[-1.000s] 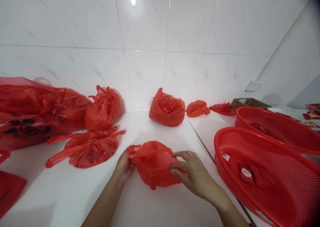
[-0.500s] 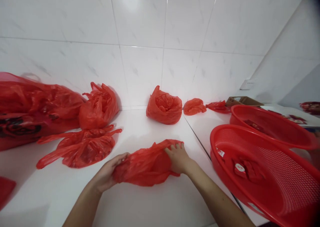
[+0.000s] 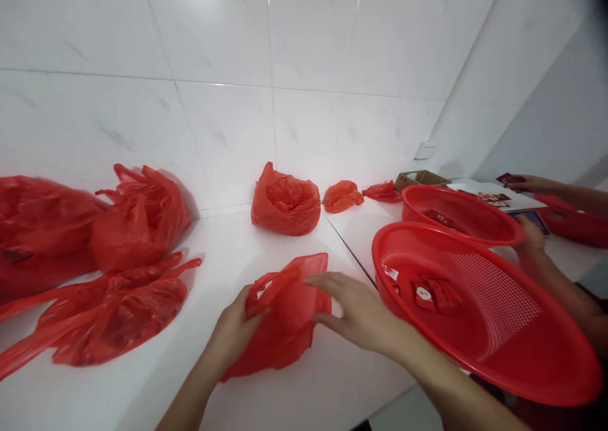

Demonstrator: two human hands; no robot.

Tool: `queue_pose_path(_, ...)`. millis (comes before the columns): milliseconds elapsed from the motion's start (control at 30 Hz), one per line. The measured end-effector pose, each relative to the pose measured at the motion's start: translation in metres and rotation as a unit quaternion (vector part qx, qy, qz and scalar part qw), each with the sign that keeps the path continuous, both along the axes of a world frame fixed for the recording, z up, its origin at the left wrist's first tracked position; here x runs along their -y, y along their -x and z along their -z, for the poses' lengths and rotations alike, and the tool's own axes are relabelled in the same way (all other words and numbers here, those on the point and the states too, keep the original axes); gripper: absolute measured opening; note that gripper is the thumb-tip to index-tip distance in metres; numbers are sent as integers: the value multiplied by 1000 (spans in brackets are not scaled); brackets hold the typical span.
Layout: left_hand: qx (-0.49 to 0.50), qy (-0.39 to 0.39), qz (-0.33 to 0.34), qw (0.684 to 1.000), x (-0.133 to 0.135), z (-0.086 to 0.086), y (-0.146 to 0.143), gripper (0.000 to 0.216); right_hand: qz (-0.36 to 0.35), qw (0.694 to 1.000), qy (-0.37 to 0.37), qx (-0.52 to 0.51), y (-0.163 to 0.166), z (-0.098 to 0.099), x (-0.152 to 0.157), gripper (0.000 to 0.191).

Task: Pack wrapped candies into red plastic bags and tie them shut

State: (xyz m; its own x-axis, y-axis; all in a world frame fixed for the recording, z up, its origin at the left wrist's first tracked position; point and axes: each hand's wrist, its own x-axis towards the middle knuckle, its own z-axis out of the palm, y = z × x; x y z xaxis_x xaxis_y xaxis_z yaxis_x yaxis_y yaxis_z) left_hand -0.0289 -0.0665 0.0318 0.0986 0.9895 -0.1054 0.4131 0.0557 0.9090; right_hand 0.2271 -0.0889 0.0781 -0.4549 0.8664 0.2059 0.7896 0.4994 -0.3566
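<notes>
A thin red plastic bag (image 3: 285,317) lies flattened on the white counter in front of me. My left hand (image 3: 235,333) grips its left edge near the handle loop, fingers closed on the plastic. My right hand (image 3: 354,310) rests on the bag's right side with fingers stretched out and spread. To the right, a red mesh basket (image 3: 498,348) holds a few small red packets (image 3: 430,291).
Several other red bags lie around: a heap at left (image 3: 104,304), a bunched one (image 3: 140,218), an open one by the wall (image 3: 285,199), smaller ones (image 3: 342,195). A second red basket (image 3: 463,218) stands behind. Another person's hands (image 3: 532,234) work at far right near a cardboard box (image 3: 420,177).
The bag went from a bunched ball to spread and flattened. My right hand came off its far corner and now lies open on it. The view turned right, revealing another person's arms.
</notes>
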Motion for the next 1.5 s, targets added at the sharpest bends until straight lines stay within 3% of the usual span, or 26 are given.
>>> queue_pose_path(67, 116, 48, -27, 992, 2, 0, 3, 52, 100, 994, -50, 4, -42, -7, 22, 47)
queue_pose_path(167, 220, 107, -89, 966, 8, -4, -1, 67, 255, 955, 48, 141, -96, 1, 46, 60)
queue_pose_path(233, 239, 119, -98, 959, 10, -8, -6, 71, 286, 927, 118, 213, -111, 11, 52, 53)
queue_pose_path(333, 232, 114, -82, 963, 10, -12, -12, 73, 300, 924, 82, 221, -97, 15, 46, 45)
queue_pose_path(467, 214, 128, -55, 967, 13, -10, -12, 67, 227, 969, 15, 91, -57, -1, 16, 48)
queue_pose_path(533, 181, 147, -58, 971, 18, -7, -7, 68, 181, 982, 37, 27, -51, -8, -10, 55)
queue_pose_path(600, 145, 173, -51, 973, 23, -3, -1, 72, 178, 981, 79, 21, -60, -8, -42, 64)
queue_pose_path(700, 107, 193, -15, 975, 30, 1, 7, 75, 203, 961, 163, 95, -87, 5, -86, 97)
queue_pose_path(800, 73, 136, -25, 988, 31, 0, 7, 74, 141, 957, 228, 114, -103, 27, -110, 114)
queue_pose_path(933, -13, 32, -60, 998, 23, -5, -2, 85, 35, 978, 177, 108, -95, 49, -110, 90)
queue_pose_path(1067, -86, -17, -53, 995, 11, -5, -10, 80, 20, 981, 144, 131, -87, 53, -108, 51)
queue_pose_path(1133, -75, -16, -41, 996, 7, -4, -10, 71, 35, 976, 167, 132, -91, 49, -111, 40)
queue_pose_path(1233, 34, 7, -14, 999, 6, -2, -6, 47, 73, 974, 171, 126, -97, 31, -113, 32)
queue_pose_path(1300, 120, 23, -23, 992, 8, 0, -2, 35, 88, 981, 160, 68, -93, 6, -103, 26)
queue_pose_path(1367, 187, 43, -49, 980, 12, 4, 1, 30, 80, 978, 166, -98, -73, -25, -82, 24)
queue_pose_path(1433, 250, 67, -82, 962, 16, 9, 2, 29, 46, 920, 224, -319, -36, -46, -53, 31)
queue_pose_path(1500, 317, 99, -111, 937, 19, 12, 1, 35, 3, 862, 283, -421, 13, -45, -24, 36)
